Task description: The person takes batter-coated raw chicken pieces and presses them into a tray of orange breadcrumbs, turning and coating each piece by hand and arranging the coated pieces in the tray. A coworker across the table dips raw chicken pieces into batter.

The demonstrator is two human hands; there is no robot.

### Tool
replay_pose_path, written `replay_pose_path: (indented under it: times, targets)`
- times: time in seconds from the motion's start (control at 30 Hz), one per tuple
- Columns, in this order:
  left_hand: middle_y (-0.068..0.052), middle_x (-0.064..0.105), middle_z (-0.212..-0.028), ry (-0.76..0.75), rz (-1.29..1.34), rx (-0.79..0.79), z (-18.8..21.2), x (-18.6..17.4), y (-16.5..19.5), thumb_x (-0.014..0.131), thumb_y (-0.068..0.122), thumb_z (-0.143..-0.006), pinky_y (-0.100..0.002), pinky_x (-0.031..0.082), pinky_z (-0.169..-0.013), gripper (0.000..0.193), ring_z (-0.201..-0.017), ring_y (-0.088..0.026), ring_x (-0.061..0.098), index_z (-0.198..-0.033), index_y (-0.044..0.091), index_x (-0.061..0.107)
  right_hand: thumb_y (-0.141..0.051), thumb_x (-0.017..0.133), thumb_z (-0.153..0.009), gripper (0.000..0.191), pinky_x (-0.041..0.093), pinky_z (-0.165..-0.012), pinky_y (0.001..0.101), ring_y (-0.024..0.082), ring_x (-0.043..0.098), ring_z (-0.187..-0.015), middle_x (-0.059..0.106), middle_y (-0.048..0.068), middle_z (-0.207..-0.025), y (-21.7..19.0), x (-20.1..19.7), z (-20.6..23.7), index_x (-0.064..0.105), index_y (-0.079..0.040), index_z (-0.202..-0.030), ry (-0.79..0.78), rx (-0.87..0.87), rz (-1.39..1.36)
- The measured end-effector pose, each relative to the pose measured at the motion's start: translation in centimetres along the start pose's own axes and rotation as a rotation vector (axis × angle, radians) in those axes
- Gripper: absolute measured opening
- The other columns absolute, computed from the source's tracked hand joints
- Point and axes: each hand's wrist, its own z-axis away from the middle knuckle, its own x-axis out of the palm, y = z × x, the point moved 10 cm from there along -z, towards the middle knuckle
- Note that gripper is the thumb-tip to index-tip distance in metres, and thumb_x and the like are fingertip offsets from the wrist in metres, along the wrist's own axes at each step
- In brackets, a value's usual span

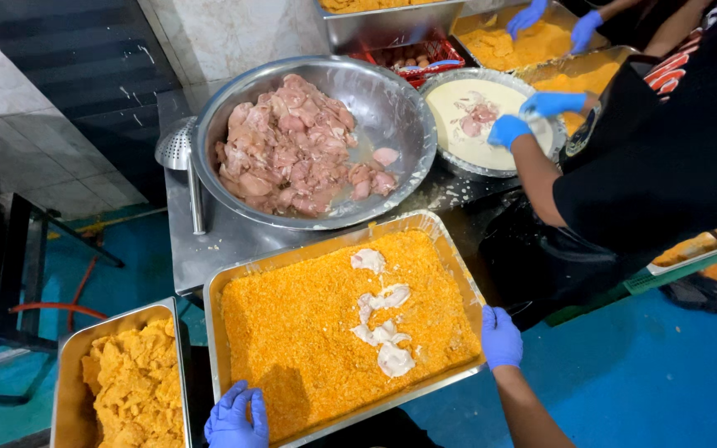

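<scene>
My left hand [236,417], in a blue glove, grips the near left corner of a steel tray [219,282] filled with orange breadcrumbs [300,332]. My right hand [501,336], also gloved, holds the tray's right rim. Several battered white meat pieces [383,328] lie in a line on the crumbs. Beyond the tray stands a large steel bowl [400,99] of raw pink chicken pieces [288,145].
A co-worker in black with blue gloves [533,116] works at a bowl of white batter [458,108]. Another person's gloved hands [553,21] are in a crumb tray at the back. A tray of coated pieces [134,382] sits at lower left. A skimmer ladle [180,158] lies beside the big bowl.
</scene>
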Motion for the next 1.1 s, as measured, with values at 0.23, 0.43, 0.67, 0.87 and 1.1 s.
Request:
replay_pose_path:
  times: [0.23, 0.43, 0.67, 0.87, 1.1]
  targets:
    - [0.003, 0.07, -0.125, 0.058, 0.098, 0.01, 0.0, -1.3, 0.6, 0.068, 0.038, -0.084, -0.043, 0.045, -0.105, 0.024, -0.116, -0.023, 0.065, -0.107, 0.03, 0.073, -0.052, 0.052, -0.102, 0.046, 0.053, -0.09, 0.0536, 0.049, 0.064, -0.105, 0.071, 0.022, -0.114, 0.4, 0.5, -0.3, 0.07, -0.014, -0.121, -0.038, 0.01, 0.001]
    - [0.002, 0.069, -0.127, 0.036, 0.096, -0.01, 0.0, -3.2, 2.2, 0.068, 0.035, -0.087, -0.043, 0.043, -0.105, 0.026, -0.119, -0.025, 0.062, -0.112, 0.027, 0.07, -0.052, 0.054, -0.1, 0.049, 0.053, -0.091, 0.0513, 0.048, 0.064, -0.106, 0.07, 0.022, -0.117, 0.7, 0.4, -0.2, 0.069, -0.011, -0.122, 0.007, -0.023, -0.056]
    - [0.004, 0.068, -0.127, 0.061, 0.124, -0.023, -0.2, -5.1, 3.6, 0.067, 0.033, -0.088, -0.042, 0.041, -0.107, 0.023, -0.12, -0.023, 0.061, -0.11, 0.027, 0.071, -0.053, 0.055, -0.1, 0.052, 0.052, -0.093, 0.0512, 0.047, 0.065, -0.108, 0.07, 0.023, -0.119, 0.4, 0.4, -0.2, 0.069, -0.009, -0.125, 0.01, -0.023, -0.025]
    - [0.003, 0.067, -0.129, 0.056, 0.126, -0.014, -0.2, -5.5, 4.0, 0.067, 0.031, -0.088, -0.043, 0.041, -0.104, 0.023, -0.118, -0.024, 0.062, -0.11, 0.024, 0.071, -0.052, 0.055, -0.1, 0.051, 0.052, -0.091, 0.0502, 0.047, 0.065, -0.106, 0.07, 0.024, -0.115, 0.0, 0.1, 0.1, 0.069, -0.008, -0.123, -0.002, -0.029, -0.081]
    - [0.003, 0.068, -0.127, 0.061, 0.111, -0.03, -0.5, -5.4, 3.8, 0.069, 0.032, -0.087, -0.043, 0.042, -0.104, 0.022, -0.117, -0.024, 0.062, -0.107, 0.024, 0.071, -0.049, 0.054, -0.101, 0.047, 0.053, -0.087, 0.0509, 0.048, 0.065, -0.102, 0.07, 0.024, -0.111, -0.5, 0.2, 0.1, 0.07, -0.008, -0.118, -0.008, -0.062, -0.084]
